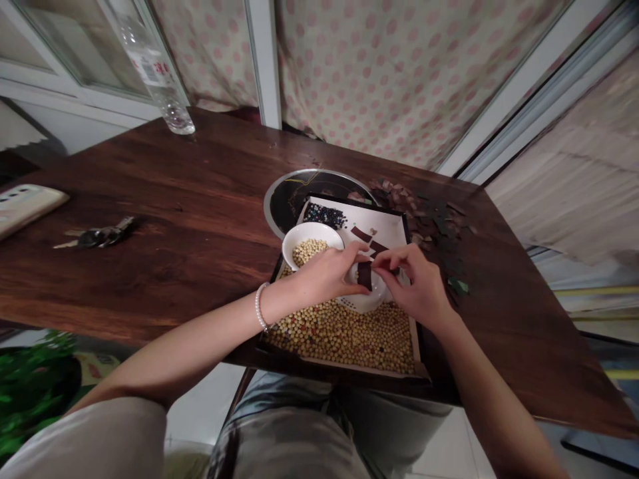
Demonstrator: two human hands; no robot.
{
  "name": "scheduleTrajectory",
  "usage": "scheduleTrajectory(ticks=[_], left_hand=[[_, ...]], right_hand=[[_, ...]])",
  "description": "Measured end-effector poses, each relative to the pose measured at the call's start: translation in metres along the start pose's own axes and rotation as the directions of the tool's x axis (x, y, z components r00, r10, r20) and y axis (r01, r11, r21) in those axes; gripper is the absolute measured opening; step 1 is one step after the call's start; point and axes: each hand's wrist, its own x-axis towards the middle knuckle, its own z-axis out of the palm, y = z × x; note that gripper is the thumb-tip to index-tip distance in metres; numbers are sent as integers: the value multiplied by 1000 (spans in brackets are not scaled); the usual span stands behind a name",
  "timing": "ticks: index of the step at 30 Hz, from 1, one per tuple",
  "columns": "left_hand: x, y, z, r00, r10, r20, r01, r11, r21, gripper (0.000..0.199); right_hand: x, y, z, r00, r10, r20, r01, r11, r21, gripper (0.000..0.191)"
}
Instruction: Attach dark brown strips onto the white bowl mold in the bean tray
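My left hand (324,271), with a beaded bracelet at the wrist, holds a small dark brown strip (364,275) between thumb and fingers. The thumb and index finger of my right hand (419,283) are pinched together at the strip's right edge; whatever is between them is hidden. Just below both hands is a white bowl (367,303), mostly covered by them. Another white bowl (295,234), holding pale yellow beans (309,251), stands to the left. Both are in a black-edged tray (394,225), whose near part is full of yellowish beans (339,336).
Dark beads (324,215) and more brown strips (361,233) lie in the tray's far part. Brown and green scraps (439,216) are scattered right of it. Behind is a round dark plate (279,203). Keys (102,234), a phone (30,205) and a bottle (174,113) are leftward.
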Motion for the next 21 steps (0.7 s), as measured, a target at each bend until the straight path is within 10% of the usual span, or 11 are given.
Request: scheduleTrajectory(ticks=[3,10,17,21], left_hand=[[0,0,-1,1000,-9,11,9,999,38,57],[0,-4,1,1000,-5,5,4,991,136,43],[0,-1,0,1000,-5,8,5,999,34,55],[1,-2,1,1000,5,-26,-6,999,-39,56]], right_hand=[[26,-8,-3,994,-24,-105,33,996,88,19],[81,-16,23,984,-146,98,147,989,-12,12],[27,-6,7,969,-181,-168,187,982,21,17],[4,6,2,987,-154,52,153,988,26,15]])
